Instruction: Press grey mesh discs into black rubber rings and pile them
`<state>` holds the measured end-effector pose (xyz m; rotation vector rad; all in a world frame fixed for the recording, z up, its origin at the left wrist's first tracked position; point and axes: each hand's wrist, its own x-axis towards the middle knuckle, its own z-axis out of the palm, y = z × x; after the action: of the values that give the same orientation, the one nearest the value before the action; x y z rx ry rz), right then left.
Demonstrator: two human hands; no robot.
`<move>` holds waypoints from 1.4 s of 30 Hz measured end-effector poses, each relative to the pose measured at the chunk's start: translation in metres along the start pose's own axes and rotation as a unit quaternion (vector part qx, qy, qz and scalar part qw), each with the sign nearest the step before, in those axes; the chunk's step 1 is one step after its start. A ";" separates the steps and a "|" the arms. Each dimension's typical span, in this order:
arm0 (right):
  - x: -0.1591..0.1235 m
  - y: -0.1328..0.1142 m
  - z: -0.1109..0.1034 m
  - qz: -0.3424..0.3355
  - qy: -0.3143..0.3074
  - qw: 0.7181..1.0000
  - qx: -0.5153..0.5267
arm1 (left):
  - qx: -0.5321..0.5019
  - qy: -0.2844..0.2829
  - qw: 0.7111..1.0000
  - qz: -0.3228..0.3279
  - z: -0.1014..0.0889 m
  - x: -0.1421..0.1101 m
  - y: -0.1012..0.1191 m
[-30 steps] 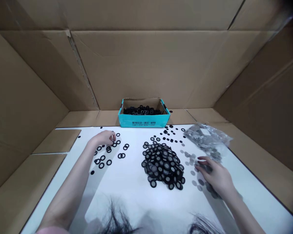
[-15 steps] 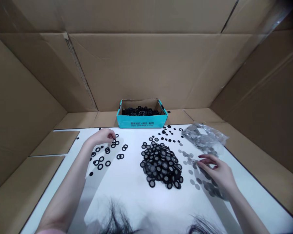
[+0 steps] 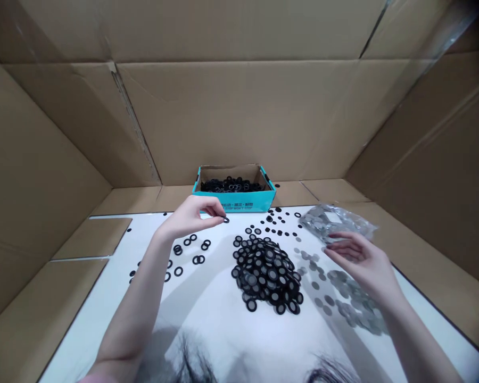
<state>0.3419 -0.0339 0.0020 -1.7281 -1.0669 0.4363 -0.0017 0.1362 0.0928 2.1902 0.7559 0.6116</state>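
My left hand [image 3: 197, 215] pinches a black ring [image 3: 226, 219] between thumb and forefinger, above the table in front of the blue box. My right hand [image 3: 361, 263] is over the right side, thumb and forefinger together. A small grey disc [image 3: 324, 249] shows faintly at its fingertips. Beneath and beside that hand lie loose grey discs [image 3: 355, 308]. Between my hands is a heap of black rings with grey centres [image 3: 269, 271]. Several loose black rings [image 3: 178, 271] lie on the left, partly hidden by my left forearm.
A blue open box [image 3: 239, 205] full of black rings stands at the back. A clear plastic bag [image 3: 335, 218] of grey discs lies at the right rear. Small black pieces [image 3: 279, 232] dot the white table [image 3: 215, 324]. Cardboard walls [image 3: 231, 111] enclose it.
My left hand has moved right and lifted from the loose rings, with a black ring in its fingers. The right hand has risen slightly away from me, nearer the plastic bag.
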 end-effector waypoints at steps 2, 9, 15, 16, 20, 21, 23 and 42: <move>-0.003 0.001 -0.002 0.016 -0.002 0.999 0.036 | -0.010 0.006 1.000 0.012 0.005 0.003 0.004; -0.011 -0.070 0.035 -0.083 -0.016 0.978 0.188 | -0.134 0.012 0.987 0.093 0.032 0.006 0.028; -0.023 -0.137 0.073 -0.183 -0.037 0.951 0.248 | -0.218 0.059 0.966 0.127 0.032 -0.003 0.041; -0.025 -0.143 0.077 -0.189 -0.038 0.948 0.253 | -0.228 0.062 0.962 0.136 0.031 -0.005 0.042; -0.028 -0.157 0.089 -0.204 -0.027 0.947 0.249 | -0.247 0.074 0.953 0.160 0.025 -0.011 0.042; -0.029 -0.158 0.092 -0.212 -0.022 0.947 0.242 | -0.245 0.076 0.953 0.163 0.024 -0.012 0.042; -0.029 -0.160 0.096 -0.232 -0.015 0.946 0.226 | -0.237 0.081 0.954 0.167 0.022 -0.014 0.042; -0.030 -0.163 0.103 -0.247 -0.025 0.948 0.199 | -0.201 0.177 0.947 0.178 0.025 -0.015 0.047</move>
<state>0.1795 0.0149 0.0979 -1.0525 -1.2987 0.3461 0.0183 0.0872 0.1100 1.8619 0.3584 1.2513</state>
